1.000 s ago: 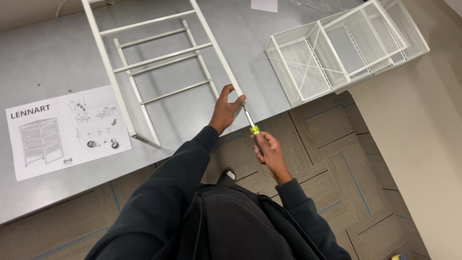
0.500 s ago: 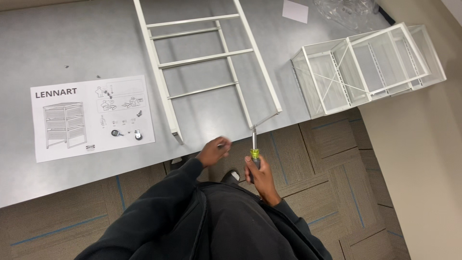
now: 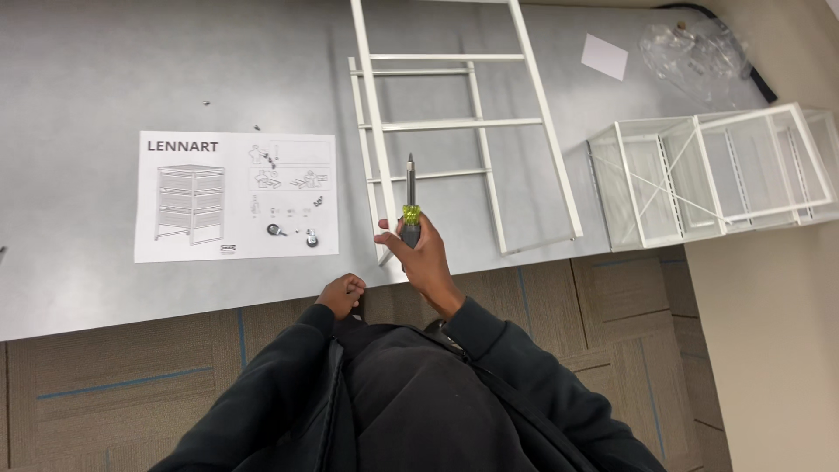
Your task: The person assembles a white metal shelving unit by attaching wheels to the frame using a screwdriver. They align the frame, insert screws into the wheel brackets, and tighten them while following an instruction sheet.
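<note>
At the near edge of the grey desk (image 3: 87,70), the right hand (image 3: 424,258) grips a screwdriver (image 3: 409,205) upright beside the white metal frame (image 3: 454,122)'s lower corner; the left hand (image 3: 343,293), fisted and empty-looking, hovers below. Fastening seems underway; next needs tip alignment.

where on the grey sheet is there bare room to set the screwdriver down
Bare room lies left of the instruction sheet, and between it and the white frame. It is crowded on the right, around the wire baskets and plastic bag.
</note>
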